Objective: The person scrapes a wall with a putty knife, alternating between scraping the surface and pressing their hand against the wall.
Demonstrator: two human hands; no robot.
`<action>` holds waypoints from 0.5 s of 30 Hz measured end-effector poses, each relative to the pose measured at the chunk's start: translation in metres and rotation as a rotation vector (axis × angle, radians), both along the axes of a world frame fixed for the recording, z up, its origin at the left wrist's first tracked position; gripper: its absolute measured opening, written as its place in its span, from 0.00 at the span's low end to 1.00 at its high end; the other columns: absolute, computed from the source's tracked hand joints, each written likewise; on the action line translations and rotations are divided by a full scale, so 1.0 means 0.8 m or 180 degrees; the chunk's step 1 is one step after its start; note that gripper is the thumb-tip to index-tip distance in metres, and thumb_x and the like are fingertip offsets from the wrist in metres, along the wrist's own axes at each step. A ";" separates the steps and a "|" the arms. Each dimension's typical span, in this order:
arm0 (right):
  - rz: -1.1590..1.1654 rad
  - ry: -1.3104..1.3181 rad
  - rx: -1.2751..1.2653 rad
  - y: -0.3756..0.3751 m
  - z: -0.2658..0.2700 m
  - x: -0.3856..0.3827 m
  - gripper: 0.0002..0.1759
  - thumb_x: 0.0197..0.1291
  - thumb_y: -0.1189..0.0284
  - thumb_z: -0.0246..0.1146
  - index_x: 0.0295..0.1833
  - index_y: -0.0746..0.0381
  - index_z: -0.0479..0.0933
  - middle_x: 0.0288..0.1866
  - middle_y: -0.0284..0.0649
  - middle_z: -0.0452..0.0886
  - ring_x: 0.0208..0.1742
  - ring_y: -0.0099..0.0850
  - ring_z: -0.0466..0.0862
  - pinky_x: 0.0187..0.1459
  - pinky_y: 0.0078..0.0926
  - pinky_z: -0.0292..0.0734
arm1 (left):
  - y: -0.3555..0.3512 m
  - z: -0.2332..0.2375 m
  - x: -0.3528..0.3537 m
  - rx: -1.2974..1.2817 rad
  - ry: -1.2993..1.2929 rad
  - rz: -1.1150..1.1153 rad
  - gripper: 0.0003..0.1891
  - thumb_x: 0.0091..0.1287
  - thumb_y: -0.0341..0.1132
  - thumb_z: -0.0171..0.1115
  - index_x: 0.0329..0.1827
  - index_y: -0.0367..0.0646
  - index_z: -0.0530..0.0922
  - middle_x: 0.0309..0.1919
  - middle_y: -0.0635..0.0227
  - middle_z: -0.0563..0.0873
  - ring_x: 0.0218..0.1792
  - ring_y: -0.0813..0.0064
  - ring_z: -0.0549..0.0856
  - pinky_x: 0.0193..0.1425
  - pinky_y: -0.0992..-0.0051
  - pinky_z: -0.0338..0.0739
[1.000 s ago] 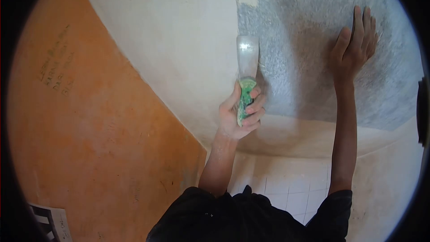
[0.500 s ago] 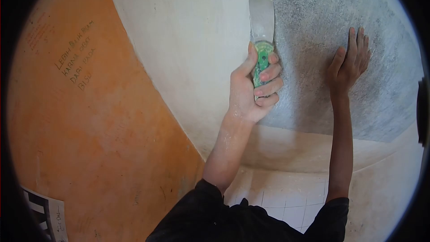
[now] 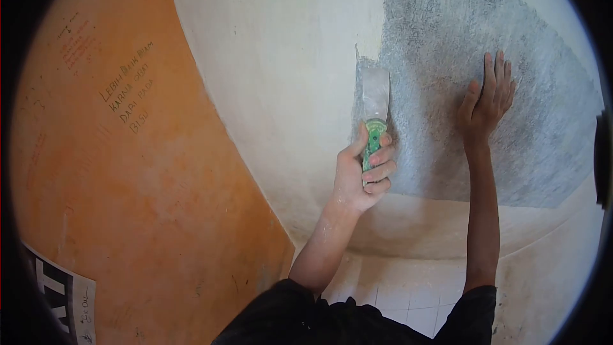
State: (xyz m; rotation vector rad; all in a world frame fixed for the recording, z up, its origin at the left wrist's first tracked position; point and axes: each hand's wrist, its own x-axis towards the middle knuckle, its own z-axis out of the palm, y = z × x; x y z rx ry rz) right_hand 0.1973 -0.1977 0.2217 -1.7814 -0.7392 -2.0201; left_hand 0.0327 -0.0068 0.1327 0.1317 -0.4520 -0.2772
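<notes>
My left hand (image 3: 365, 169) is wrapped round the green handle of a scraper (image 3: 377, 92), whose wide metal blade points up and lies against the wall at the left side of a rough grey patch (image 3: 440, 45). White dust marks the left forearm. Flat on the grey patch, to the right, rests my right hand (image 3: 489, 99) with its fingers pointing up, thumb apart, holding nothing. Smooth off-white wall surface (image 3: 281, 45) borders the patch on the left.
An orange wall (image 3: 159, 204) with handwriting fills the left side. At the lower left is a black-and-white printed sheet (image 3: 84, 306). Pale tiles (image 3: 408, 303) show below, between the arms. A dark object (image 3: 601, 160) stands at the right edge.
My left hand and the scraper have moved down the wall. A grey strip now shows beside the blade where the surface was off-white. My right hand sits slightly lower and further left in view.
</notes>
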 end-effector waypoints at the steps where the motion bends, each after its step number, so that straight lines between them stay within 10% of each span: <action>1: -0.0009 0.0003 0.0018 0.000 0.000 -0.001 0.26 0.72 0.59 0.47 0.71 0.54 0.68 0.74 0.42 0.66 0.78 0.42 0.59 0.75 0.52 0.40 | 0.002 0.011 -0.001 -0.0023 0.0118 0.0013 0.22 0.78 0.54 0.40 0.42 0.43 0.71 0.22 0.76 0.67 0.14 0.84 0.63 0.12 0.83 0.50; 6: 0.0159 -0.0079 0.0202 0.016 -0.020 -0.037 0.20 0.68 0.63 0.56 0.62 0.57 0.74 0.68 0.44 0.73 0.71 0.43 0.69 0.73 0.48 0.47 | 0.001 0.017 -0.011 0.0171 0.0047 0.0195 0.23 0.77 0.56 0.40 0.43 0.44 0.72 0.21 0.77 0.65 0.14 0.85 0.62 0.12 0.82 0.54; 11: 0.3404 0.3840 0.0927 0.095 -0.118 -0.187 0.14 0.70 0.68 0.58 0.54 0.66 0.75 0.50 0.44 0.76 0.49 0.38 0.78 0.50 0.31 0.73 | -0.014 -0.008 -0.031 0.2575 0.0788 0.2435 0.24 0.78 0.54 0.40 0.49 0.42 0.75 0.24 0.74 0.71 0.23 0.81 0.73 0.30 0.81 0.71; 15: 0.3373 0.3489 0.1105 0.147 -0.164 -0.188 0.18 0.73 0.66 0.53 0.58 0.69 0.73 0.48 0.46 0.79 0.46 0.36 0.80 0.53 0.32 0.74 | -0.003 -0.053 -0.007 0.3390 0.0531 0.3970 0.24 0.79 0.51 0.40 0.52 0.40 0.76 0.34 0.68 0.76 0.36 0.77 0.77 0.46 0.78 0.74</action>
